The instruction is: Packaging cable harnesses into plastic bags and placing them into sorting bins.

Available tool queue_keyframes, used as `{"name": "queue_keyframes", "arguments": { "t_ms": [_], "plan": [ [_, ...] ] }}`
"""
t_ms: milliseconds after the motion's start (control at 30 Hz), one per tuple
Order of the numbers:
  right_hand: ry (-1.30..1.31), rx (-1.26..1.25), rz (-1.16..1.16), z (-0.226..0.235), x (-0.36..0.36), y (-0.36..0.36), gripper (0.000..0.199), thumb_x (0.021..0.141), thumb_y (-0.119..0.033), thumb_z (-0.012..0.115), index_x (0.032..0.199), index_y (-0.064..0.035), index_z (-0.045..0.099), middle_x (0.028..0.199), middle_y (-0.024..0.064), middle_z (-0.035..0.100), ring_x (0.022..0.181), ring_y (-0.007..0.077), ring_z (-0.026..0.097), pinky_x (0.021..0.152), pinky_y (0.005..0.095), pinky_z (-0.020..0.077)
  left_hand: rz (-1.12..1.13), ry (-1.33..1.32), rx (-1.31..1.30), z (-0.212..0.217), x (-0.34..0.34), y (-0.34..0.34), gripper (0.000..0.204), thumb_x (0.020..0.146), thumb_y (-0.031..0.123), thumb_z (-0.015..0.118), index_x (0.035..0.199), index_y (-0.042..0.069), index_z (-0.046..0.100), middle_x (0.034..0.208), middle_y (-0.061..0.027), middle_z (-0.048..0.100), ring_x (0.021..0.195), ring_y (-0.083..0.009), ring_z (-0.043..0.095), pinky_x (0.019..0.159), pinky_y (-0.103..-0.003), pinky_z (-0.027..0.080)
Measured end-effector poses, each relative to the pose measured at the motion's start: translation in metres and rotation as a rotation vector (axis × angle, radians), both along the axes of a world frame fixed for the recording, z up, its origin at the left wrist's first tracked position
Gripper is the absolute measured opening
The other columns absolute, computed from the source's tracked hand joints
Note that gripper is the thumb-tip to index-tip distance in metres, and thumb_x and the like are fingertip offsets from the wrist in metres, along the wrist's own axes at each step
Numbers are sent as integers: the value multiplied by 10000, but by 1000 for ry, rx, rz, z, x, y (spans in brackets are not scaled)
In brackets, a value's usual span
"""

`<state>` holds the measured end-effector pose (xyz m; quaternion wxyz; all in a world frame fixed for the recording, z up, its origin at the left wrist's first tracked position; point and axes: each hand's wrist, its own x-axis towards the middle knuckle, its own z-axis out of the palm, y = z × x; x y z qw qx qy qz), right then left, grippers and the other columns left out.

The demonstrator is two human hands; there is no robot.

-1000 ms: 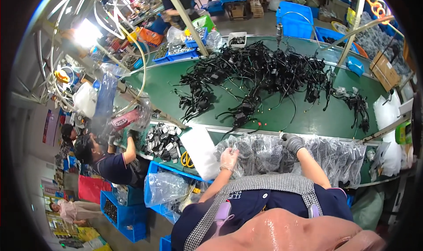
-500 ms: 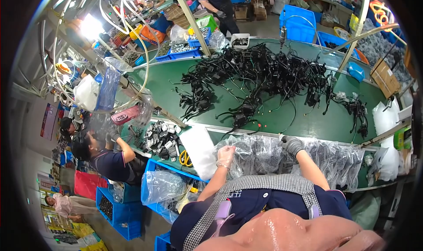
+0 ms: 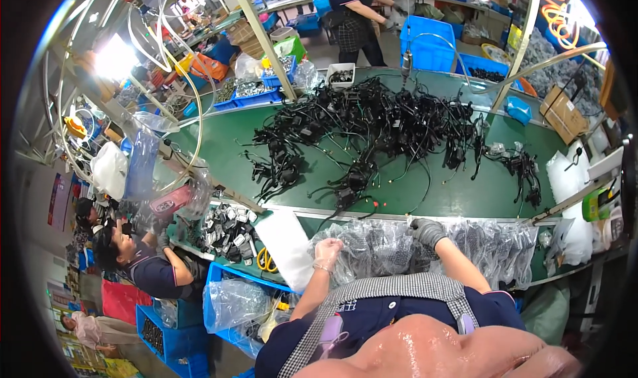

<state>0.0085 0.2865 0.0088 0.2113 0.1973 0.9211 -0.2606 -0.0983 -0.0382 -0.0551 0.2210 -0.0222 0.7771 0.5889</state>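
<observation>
A row of clear bubble-wrap bags (image 3: pixel 372 248) with dark parts inside lies along the near edge of the bench. At its left end my left hand (image 3: pixel 327 253), in a thin see-through glove, is closed with fingertips pinched at the clear plastic. My right hand (image 3: pixel 427 232), in a grey knit glove, rests at the top edge of the row with its fingers curled; whatever is in them is hidden. Beyond both hands, a large heap of black cable-and-lever assemblies (image 3: pixel 372 122) covers the green bench top (image 3: pixel 266 212).
Left of my left hand are a white foam sheet (image 3: pixel 284 242), yellow-handled scissors (image 3: pixel 266 260) and a pile of black-and-silver parts (image 3: pixel 228 232). A blue crate (image 3: pixel 212 301) holds plastic bags. A co-worker (image 3: pixel 153 258) sits at left; another person (image 3: pixel 352 19) stands across the bench.
The whole view has shifted, so the bench appears further left and slightly lower. The person across the bench reaches toward the blue bin. My hands keep nearly the same places along the bags.
</observation>
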Motion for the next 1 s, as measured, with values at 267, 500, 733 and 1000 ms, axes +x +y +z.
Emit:
{"name": "queue_keyframes", "arguments": {
  "t_ms": [267, 500, 733, 1000],
  "plan": [
    [262, 305, 114, 40, -71, 101, 303, 749, -336, 528, 833, -63, 628, 845, 181, 619, 818, 309, 601, 715, 388, 487, -102, 175, -173, 11, -5, 4, 185, 716, 201, 657, 712, 16, 649, 631, -89, 628, 591, -174, 593, 587, -286, 454],
    [162, 590, -38, 116, -180, 239, 290, 720, -293, 537, 852, -52, 631, 890, 180, 617, 836, 346, 589, 734, 394, 480, -183, 399, -383, 3, -5, 9, 250, 742, 273, 613, 660, 39, 637, 627, -170, 589, 597, -323, 569, 571, -401, 434],
    [454, 543, -424, 184, -273, 295, 429, 706, -349, 569, 1024, -62, 590, 1007, 191, 597, 944, 348, 568, 815, 401, 448, -176, 433, -344, 38, -13, 32, 235, 733, 228, 599, 601, 33, 599, 587, -176, 561, 543, -350, 542, 532, -424, 422],
    [712, 416, -964, 198, -293, 335, 591, 708, -360, 601, 1198, -52, 483, 1131, 234, 526, 1016, 363, 530, 799, 431, 454, -200, 566, -403, 23, -17, 30, 242, 736, 224, 588, 593, 30, 592, 584, -176, 561, 539, -354, 545, 512, -428, 422]
  ]
}}
